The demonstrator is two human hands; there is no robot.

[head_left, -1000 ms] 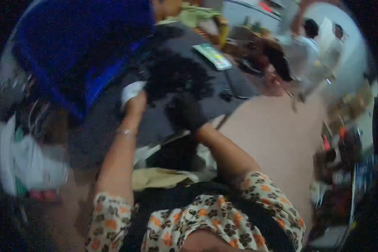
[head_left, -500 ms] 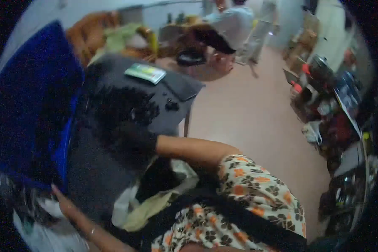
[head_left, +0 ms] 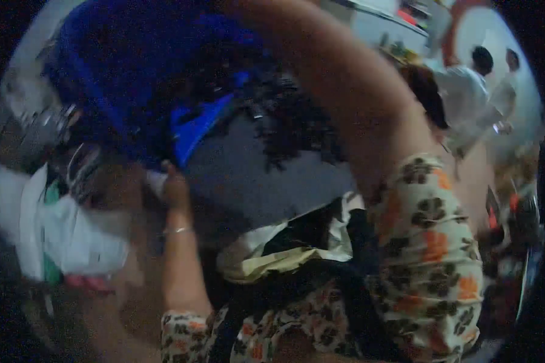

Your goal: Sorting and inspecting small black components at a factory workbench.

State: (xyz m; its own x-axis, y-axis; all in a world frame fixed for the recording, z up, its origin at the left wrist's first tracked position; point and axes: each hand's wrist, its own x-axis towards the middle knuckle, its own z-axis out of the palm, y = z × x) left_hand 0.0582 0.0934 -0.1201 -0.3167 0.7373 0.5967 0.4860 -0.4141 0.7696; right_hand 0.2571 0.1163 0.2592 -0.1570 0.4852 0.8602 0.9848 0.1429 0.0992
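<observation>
Dim room, two people point(head_left: 466, 88) in light tops off to our right. We've got a big blue bin point(head_left: 127, 66) tilted at the left of the grey table point(head_left: 248, 172), beside a dark pile point(head_left: 297, 127). Our left hand point(head_left: 175, 187) is at the bin's lower corner, something white point(head_left: 156, 181) by it; too blurred to tell its grip. Right arm point(head_left: 345, 78) reaches up top, right hand unseen, so can't tell there either.

So the bin point(head_left: 115, 66) takes up the upper left of the frame, left hand point(head_left: 177, 187) at its lower corner. Counter's point(head_left: 242, 169) in the middle, heap of small pieces point(head_left: 297, 124) on it. Right arm point(head_left: 345, 78) cuts over it to the top edge. Bag point(head_left: 284, 257) at lower middle, sacks point(head_left: 82, 242) far left, two people point(head_left: 463, 88) upper right.
</observation>
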